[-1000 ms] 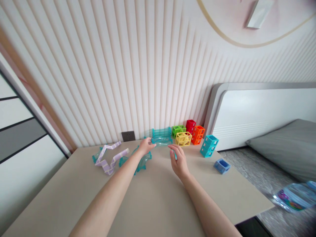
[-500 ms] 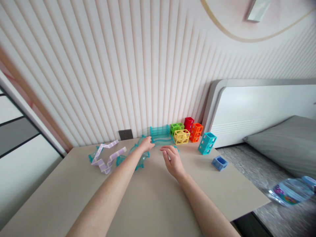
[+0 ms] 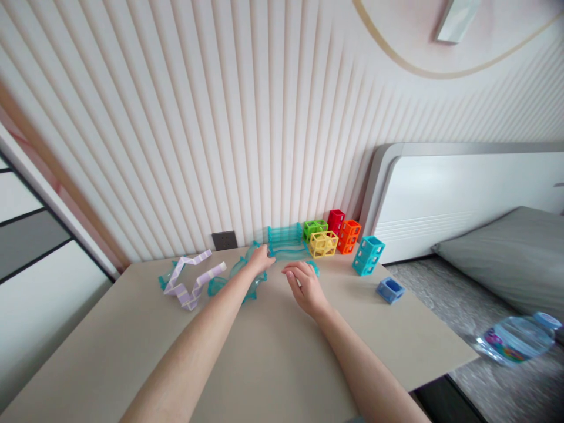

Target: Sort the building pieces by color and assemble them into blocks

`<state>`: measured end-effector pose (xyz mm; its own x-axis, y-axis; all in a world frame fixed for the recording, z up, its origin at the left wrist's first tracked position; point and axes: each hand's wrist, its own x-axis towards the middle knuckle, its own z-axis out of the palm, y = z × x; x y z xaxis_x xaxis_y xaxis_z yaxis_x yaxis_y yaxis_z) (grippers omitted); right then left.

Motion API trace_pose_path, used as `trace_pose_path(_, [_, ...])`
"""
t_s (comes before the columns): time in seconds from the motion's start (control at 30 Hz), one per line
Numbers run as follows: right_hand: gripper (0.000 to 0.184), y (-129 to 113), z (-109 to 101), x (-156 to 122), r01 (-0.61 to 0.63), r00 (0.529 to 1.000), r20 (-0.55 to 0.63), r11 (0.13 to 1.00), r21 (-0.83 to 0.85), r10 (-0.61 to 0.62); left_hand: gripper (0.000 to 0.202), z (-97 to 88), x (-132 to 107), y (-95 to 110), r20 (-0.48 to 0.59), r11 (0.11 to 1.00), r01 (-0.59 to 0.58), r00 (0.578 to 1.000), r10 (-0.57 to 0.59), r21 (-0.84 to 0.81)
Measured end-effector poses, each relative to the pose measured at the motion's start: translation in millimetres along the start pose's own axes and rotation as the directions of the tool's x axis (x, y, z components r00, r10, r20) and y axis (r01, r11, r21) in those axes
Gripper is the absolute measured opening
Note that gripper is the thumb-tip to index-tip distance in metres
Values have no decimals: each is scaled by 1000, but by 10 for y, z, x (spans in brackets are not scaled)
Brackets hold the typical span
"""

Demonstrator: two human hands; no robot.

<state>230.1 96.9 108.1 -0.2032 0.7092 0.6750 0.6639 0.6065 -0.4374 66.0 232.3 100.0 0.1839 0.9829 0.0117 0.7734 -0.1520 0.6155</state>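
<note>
At the back of the table my left hand is closed at the left end of a clear teal track piece against the wall, its fingertips partly hidden. More clear teal pieces lie under and beside my left wrist. My right hand hovers just to the right, fingers bent and loosely together, with a gap by the thumb and nothing seen in it. Behind its knuckles a small teal piece shows in part. A lilac-and-white zigzag strip lies to the left, over another teal piece.
Stacked hollow cube blocks stand at the back right: green, yellow, red, orange and turquoise. One blue block lies nearer the table's right edge. Beyond are a bed with a pillow and a plastic bottle.
My right hand has shifted slightly left and down, showing more of the small teal piece behind it. My left hand stays nearly in place. The view has turned very slightly.
</note>
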Motion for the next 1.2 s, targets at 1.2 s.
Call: trace_pose_path(1.2, [56, 405, -110, -118, -520, 766, -10, 611, -597, 643, 17, -785, -1958, -978, -369, 771, -611, 684, 629, 180])
